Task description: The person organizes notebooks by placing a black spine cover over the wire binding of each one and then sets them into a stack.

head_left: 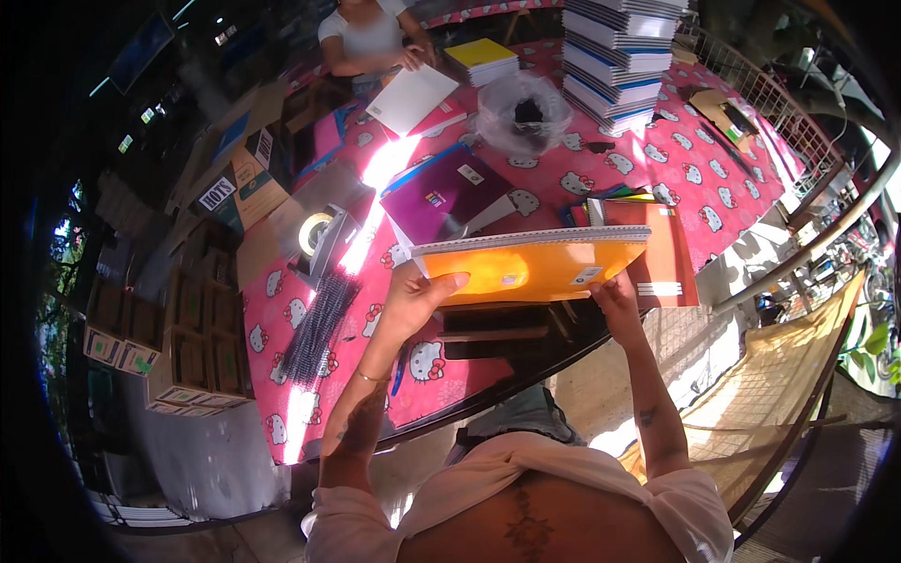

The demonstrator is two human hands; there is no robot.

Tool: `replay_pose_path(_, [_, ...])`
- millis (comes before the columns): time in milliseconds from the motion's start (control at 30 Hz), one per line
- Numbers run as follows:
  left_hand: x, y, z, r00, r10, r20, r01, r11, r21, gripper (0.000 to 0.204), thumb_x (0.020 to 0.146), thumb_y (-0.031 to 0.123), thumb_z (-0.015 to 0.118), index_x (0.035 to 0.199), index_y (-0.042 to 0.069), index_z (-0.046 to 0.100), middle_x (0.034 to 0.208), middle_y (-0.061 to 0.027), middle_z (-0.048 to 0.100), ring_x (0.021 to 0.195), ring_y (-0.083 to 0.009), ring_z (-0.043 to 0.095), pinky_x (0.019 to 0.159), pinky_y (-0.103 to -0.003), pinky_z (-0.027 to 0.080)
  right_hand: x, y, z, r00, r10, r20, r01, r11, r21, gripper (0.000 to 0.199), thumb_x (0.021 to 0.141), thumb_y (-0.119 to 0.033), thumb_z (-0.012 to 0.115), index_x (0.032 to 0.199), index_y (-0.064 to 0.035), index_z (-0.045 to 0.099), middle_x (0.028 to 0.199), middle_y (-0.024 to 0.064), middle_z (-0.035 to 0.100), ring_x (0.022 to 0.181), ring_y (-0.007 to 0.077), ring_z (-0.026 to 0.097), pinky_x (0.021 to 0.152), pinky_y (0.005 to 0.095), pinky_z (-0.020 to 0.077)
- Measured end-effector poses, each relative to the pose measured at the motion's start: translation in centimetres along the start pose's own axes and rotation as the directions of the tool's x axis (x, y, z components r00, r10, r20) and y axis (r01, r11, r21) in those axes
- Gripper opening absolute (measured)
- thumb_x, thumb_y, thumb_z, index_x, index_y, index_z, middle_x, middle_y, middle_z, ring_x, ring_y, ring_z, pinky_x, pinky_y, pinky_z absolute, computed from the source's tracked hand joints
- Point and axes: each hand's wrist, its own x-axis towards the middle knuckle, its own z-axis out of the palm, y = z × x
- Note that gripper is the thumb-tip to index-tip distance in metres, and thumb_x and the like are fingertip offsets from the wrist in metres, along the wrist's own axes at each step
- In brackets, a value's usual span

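Note:
An orange spiral notebook (540, 271) is held up over the near side of the table, its coiled edge turned away from me. My left hand (419, 295) grips its left end, thumb lying on the cover. At the lower right corner, my right hand (616, 298) pinches the notebook between fingers and thumb. Just beyond it lies a purple notebook (449, 193) with a blue edge. To the right, a reddish-brown notebook (664, 267) rests near the table edge, with more coloured covers behind it. Below the notebook is a dark flat object (493, 330), partly hidden.
Black binding coils (319, 330) and a tape dispenser (322, 241) sit on the left of the pink tablecloth (436, 394). A clear plastic bag (524, 114) and a tall notebook stack (621, 61) stand farther back. Across the table, another person (375, 42) handles a white sheet (411, 99).

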Motion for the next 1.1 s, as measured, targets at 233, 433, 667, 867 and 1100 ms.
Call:
replay_pose_path(233, [-1.6,0.5,-1.7,1.0,-0.005,0.018,0.004,0.999,0.035,0.026,0.093,0.011,0.072,0.115,-0.001,0.071,0.104,-0.0045,0.074,0.092,-0.0106,0.066,0.084,-0.028,0.053,-1.2,2.1,1.2,0.998,-0.059,0.005,0.059,0.998,0.017,0.034,0.102,-0.008,0.057,0.134,-0.0007,0.047,0.127,0.0068,0.061,0.119,0.0145,0.056,0.106,0.0313,0.041])
replay_pose_path(433, [-2.3,-0.2,-1.4,0.999,0.002,-0.035,-0.002,1.0,-0.005,0.024,0.092,0.011,0.073,0.113,-0.001,0.072,0.103,-0.005,0.074,0.093,-0.0108,0.067,0.085,-0.028,0.053,-0.5,0.3,1.2,0.996,-0.081,-0.029,0.082,0.997,0.016,0.032,0.102,-0.007,0.056,0.132,-0.0003,0.049,0.125,0.007,0.062,0.119,0.014,0.055,0.106,0.0316,0.0406])
replay_pose_path(667, [-2.5,-0.3,-1.3,1.0,-0.003,-0.016,0.002,1.0,-0.028,0.021,0.093,0.006,0.071,0.112,-0.002,0.072,0.105,-0.0055,0.074,0.095,-0.0117,0.067,0.087,-0.028,0.054,-0.7,1.7,1.3,0.999,-0.02,-0.026,0.019,1.0,-0.024,0.03,0.103,-0.01,0.057,0.13,-0.0001,0.05,0.122,0.0059,0.062,0.115,0.0125,0.056,0.104,0.0304,0.0418])
replay_pose_path(867, [-2.7,-1.6,-2.7,0.998,-0.052,-0.025,0.052,0.999,-0.012,0.024,0.092,0.004,0.071,0.115,-0.001,0.07,0.112,-0.0071,0.072,0.1,-0.0125,0.066,0.089,-0.028,0.053,-0.6,3.7,3.0,0.998,0.049,-0.028,-0.048,0.998,0.038,0.032,0.102,-0.011,0.06,0.131,-0.0017,0.05,0.123,0.0048,0.061,0.116,0.0127,0.054,0.103,0.0302,0.0412])
replay_pose_path(1100, [-5.6,-8.9,-3.4,0.977,-0.058,-0.204,-0.026,0.922,-0.387,0.051,0.087,-0.007,0.06,0.134,0.006,0.045,0.114,-0.0037,0.061,0.107,-0.0115,0.06,0.086,-0.027,0.052,-1.0,6.4,5.3,0.999,0.047,0.025,-0.051,0.988,0.143,0.05,0.095,-0.015,0.069,0.137,-0.0034,0.046,0.13,0.0074,0.056,0.125,0.0182,0.049,0.109,0.0336,0.0355])
